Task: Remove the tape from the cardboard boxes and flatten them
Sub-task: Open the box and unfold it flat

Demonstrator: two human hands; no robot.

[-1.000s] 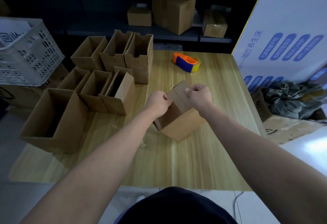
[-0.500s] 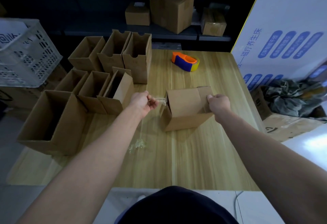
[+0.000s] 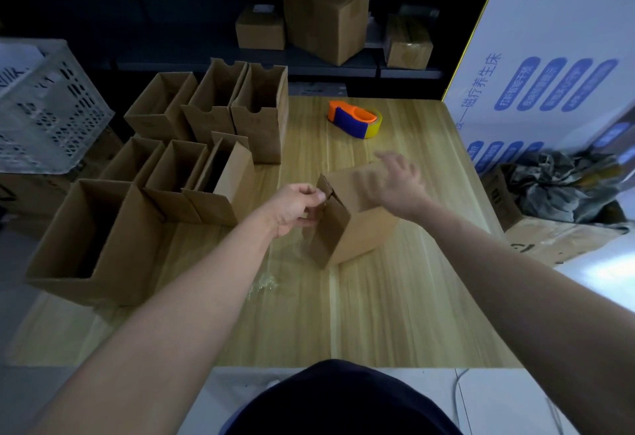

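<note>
The box (image 3: 357, 228) lies on its side near the middle of the table (image 3: 395, 314), w/ an end flap standing ajar at its left end. The left hand (image 3: 293, 207) has its fingers curled, thumb & fingertips pinched at that flap's edge. The right hand (image 3: 395, 183) is over the box's top face, fingers loosely spread and gripping nothing. Main risk, as a judgement: w/ the right hand not clamping it, a pull on the flap or on any tape there could drag or spin the light box instead of freeing anything, or tear the flap's paper skin. Clear tape prob. snaps into slivers if yanked at a bad angle, leaving bits that stop the box folding flat. A sliding box could also knock the open boxes (image 3: 206, 173) standing near its left. The wad of tape (image 3: 263, 283) on the table beside the left forearm may stick to the arm. Hard to make out: the right hand is motion-blurred, so whether it touches the box can't be told. Nor can it be told whether a clear strip sits btwn the left fingertips. The box's far end & underside are hidden, so any tape there is unknown.
</note>
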